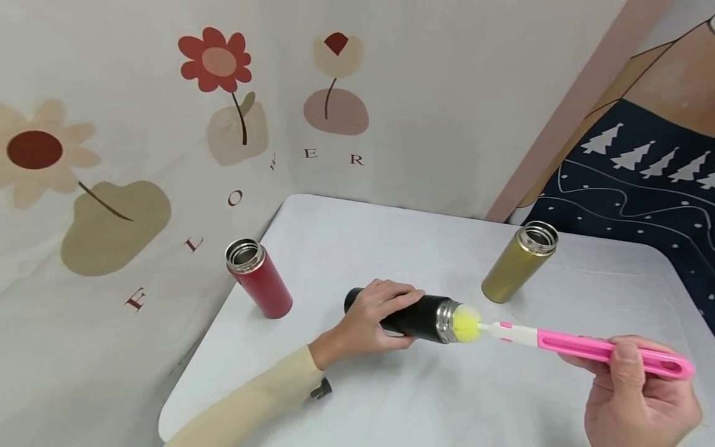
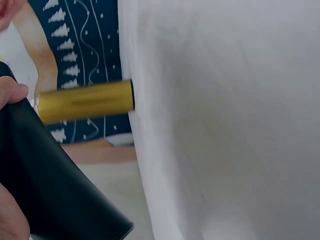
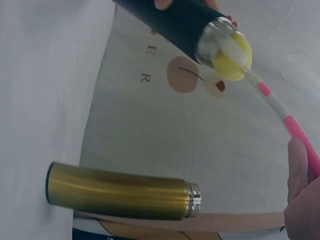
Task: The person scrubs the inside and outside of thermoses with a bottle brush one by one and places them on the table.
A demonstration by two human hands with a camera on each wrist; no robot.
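My left hand grips a black thermos bottle round its body and holds it tilted almost flat, its steel mouth facing right. In my right hand is the pink handle of a bottle brush. The yellow sponge head sits at the mouth of the black bottle, partly outside it. How far it reaches inside is hidden. In the right wrist view the same yellow head presses against the steel rim.
A red thermos bottle stands uncapped on the left of the white table. A gold thermos bottle, also uncapped, stands at the back right. Curtains printed with flowers hang behind the table.
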